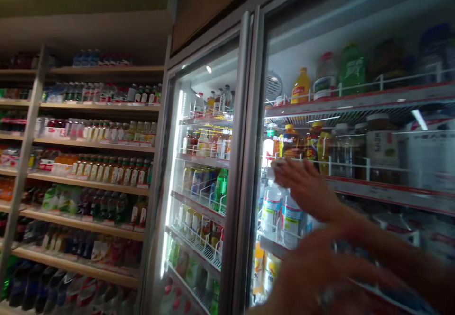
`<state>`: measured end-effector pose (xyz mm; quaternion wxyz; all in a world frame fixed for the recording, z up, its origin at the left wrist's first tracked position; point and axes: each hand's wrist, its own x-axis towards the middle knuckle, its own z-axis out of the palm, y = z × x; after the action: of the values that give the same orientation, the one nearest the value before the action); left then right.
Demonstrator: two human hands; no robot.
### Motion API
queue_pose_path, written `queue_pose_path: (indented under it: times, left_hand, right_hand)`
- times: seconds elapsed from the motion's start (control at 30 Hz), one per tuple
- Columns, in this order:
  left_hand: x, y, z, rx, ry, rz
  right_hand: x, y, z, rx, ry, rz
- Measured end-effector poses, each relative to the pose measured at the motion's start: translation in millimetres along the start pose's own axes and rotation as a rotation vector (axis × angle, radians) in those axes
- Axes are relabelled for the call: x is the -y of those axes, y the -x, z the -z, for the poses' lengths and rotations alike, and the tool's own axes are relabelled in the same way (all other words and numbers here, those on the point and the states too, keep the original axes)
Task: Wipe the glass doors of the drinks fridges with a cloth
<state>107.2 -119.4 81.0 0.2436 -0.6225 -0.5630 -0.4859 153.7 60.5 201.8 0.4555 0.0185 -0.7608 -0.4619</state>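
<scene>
Glass-front fridge (246, 115): clear btls (292, 220) at L end of shelf (273, 247), prob. heavy, slick, best held mid-body; R hand (307, 189) near, fingers outstretched, together, no grip seen; L hand (309, 270) blurred, can't tell fingers' state.

Glass door (355, 132) — glossy, wooden shelves (94, 144) — matt

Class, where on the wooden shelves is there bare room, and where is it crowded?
The top shelf looks bare at its right end, between red-and-white bottles and the grey upright. Lower shelves are crowded, such as around the amber bottles.
</scene>
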Motion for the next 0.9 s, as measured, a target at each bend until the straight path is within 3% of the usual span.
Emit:
queue_pose_path:
  times: [0.07,0.13,0.23,0.3,0.4,0.53,0.73,0.8,0.9]
  left_hand:
    - [22,-35,-6.1,-0.139,0.022,0.068]
    - [48,-59,-21.2,-0.265,-0.013,0.143]
    - [85,-64,-53.3,-0.26,-0.186,0.128]
    - [101,-56,-72.7,-0.249,-0.317,0.067]
    - [111,-44,-89.1,-0.29,-0.433,0.009]
    - [107,-34,-95.2,-0.318,-0.467,0.034]
    - [107,-3,-94.4,-0.223,-0.487,-0.004]
    - [113,8,-89.1,-0.166,-0.497,-0.052]
    - [123,23,-79.7,-0.083,-0.513,-0.109]
  right_hand:
    - [6,14,-1,0.025,-0.036,0.105]
    - [-15,13,6,0.032,-0.003,0.06]
    - [-64,-4,25,-0.004,0.085,-0.159]
    - [-78,-10,32,-0.011,0.1,-0.208]
    - [-57,-2,23,0.015,0.054,-0.098]
    - [-23,-1,4,0.055,-0.039,0.057]
    - [-36,-58,-3,-0.006,-0.051,-0.152]
    - [-19,-55,-10,0.023,-0.082,-0.125]
    - [28,-25,-24,0.082,-0.161,0.062]
